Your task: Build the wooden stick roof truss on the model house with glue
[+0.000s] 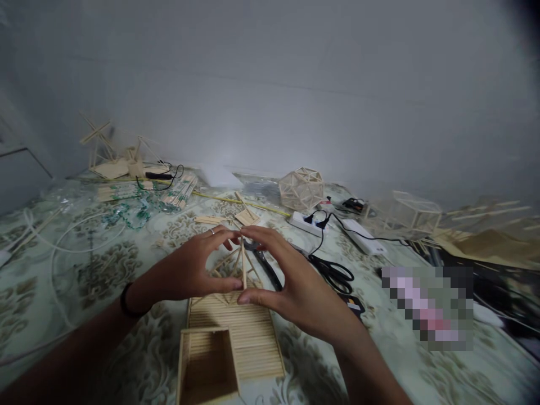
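A model made of thin wooden sticks (236,337) lies on the patterned cloth before me, with a slatted platform and an open box at its near corner. At its far end stands a small frame of upright and slanted sticks (243,264). My left hand (192,267), with a ring on one finger and a black band on the wrist, pinches that frame from the left. My right hand (291,281) pinches it from the right, thumb near the platform and fingers at the top.
Black scissors (335,273) and a black-handled tool (265,267) lie just right of my hands. A white power strip (306,223) with black cables, a stick polyhedron (301,188), other stick models (109,157) and loose sticks line the wall. White tubing (63,247) curls at left.
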`<state>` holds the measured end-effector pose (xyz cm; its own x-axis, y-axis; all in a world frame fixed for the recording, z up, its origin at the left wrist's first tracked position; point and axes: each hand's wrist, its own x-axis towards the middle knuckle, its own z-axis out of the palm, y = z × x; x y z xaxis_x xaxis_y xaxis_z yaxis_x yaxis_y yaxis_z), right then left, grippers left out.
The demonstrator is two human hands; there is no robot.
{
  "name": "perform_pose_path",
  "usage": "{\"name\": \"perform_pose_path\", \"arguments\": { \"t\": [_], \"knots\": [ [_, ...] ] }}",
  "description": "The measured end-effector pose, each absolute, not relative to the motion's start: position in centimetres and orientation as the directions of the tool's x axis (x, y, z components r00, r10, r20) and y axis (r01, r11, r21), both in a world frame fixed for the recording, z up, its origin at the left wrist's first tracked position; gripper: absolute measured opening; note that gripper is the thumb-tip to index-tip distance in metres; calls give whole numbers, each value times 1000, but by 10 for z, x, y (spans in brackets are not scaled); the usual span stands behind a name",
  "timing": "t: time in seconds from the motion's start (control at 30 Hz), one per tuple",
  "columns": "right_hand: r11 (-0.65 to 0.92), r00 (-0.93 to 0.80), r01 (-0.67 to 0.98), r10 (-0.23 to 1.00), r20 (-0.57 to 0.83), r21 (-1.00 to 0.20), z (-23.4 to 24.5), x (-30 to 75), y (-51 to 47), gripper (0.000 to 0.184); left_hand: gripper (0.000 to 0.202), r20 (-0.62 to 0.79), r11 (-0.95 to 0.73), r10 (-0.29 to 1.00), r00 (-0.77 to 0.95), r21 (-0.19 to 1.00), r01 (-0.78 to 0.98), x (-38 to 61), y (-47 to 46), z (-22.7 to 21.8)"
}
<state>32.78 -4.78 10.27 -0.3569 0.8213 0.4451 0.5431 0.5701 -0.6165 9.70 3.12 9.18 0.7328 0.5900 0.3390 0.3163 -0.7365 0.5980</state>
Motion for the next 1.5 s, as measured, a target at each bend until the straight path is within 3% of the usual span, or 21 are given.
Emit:
{"name": "perform_pose_path", "arguments": {
  "t": [0.1,0.2,0.3,0.43,0.77,0.93,1.1,1.23,1.4,1.5],
  "knots": [
    [580,-357,538,814,458,-612,106,327,-49,73,68,337,-733,598,727,597,326,96,30,92],
    [578,-309,530,813,494,-620,112,330,-51,50,70,319,-710,623,714,614,345,93,31,95],
    [540,-282,528,840,465,-655,118,336,-52,30,53,372,-694,658,655,638,334,88,36,102],
    [488,-246,542,871,426,-684,119,347,-47,34,19,443,-670,718,537,651,357,80,43,112],
    [434,-252,607,900,356,-666,109,358,-35,22,20,308,-693,628,715,639,334,71,46,116],
    [459,-249,600,886,392,-655,110,358,-36,20,18,255,-693,613,748,627,355,68,48,115],
    [492,-237,585,864,444,-645,112,357,-36,14,16,274,-722,574,771,613,320,68,48,114],
    [471,-269,594,880,391,-652,110,358,-35,12,15,335,-739,556,761,619,268,69,46,115],
    [461,-267,600,886,379,-654,112,359,-37,14,21,316,-680,643,697,654,332,66,52,117],
    [483,-217,595,866,450,-643,118,363,-42,15,39,413,-578,800,435,725,375,49,66,117]
  ]
}}
